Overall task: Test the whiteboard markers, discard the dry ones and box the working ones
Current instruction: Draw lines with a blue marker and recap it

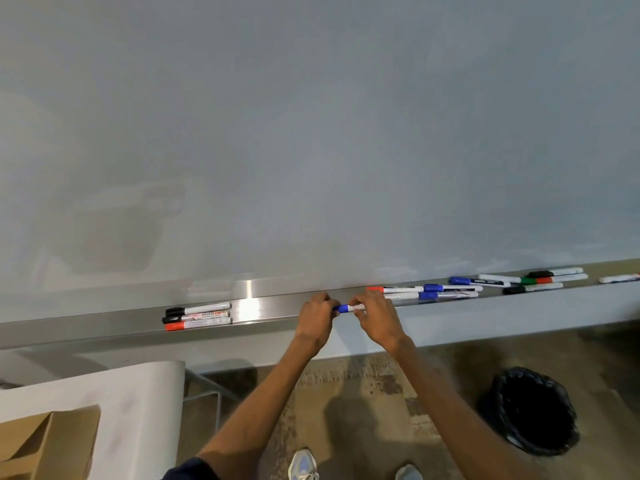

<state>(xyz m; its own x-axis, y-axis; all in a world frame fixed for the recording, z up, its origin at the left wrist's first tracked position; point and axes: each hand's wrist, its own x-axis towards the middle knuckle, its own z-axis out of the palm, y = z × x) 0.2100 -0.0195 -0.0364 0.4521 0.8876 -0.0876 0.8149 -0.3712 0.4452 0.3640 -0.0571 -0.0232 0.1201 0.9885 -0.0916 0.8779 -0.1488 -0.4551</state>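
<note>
Both hands hold one blue-capped marker (347, 308) level, just in front of the metal tray (263, 306) under the whiteboard (311, 133). My left hand (316, 318) grips the blue cap end. My right hand (375, 318) grips the white barrel. Three markers (197, 317), two black-capped and one red-capped, lie together on the tray at the left. Several more markers (450, 291), red, blue, black and green, lie along the tray to the right. The board's surface bears no fresh marks.
A bin with a black liner (533, 410) stands on the floor at the lower right. An open cardboard box (48, 441) sits on a white table (138, 393) at the lower left. My shoes (304, 464) show at the bottom edge.
</note>
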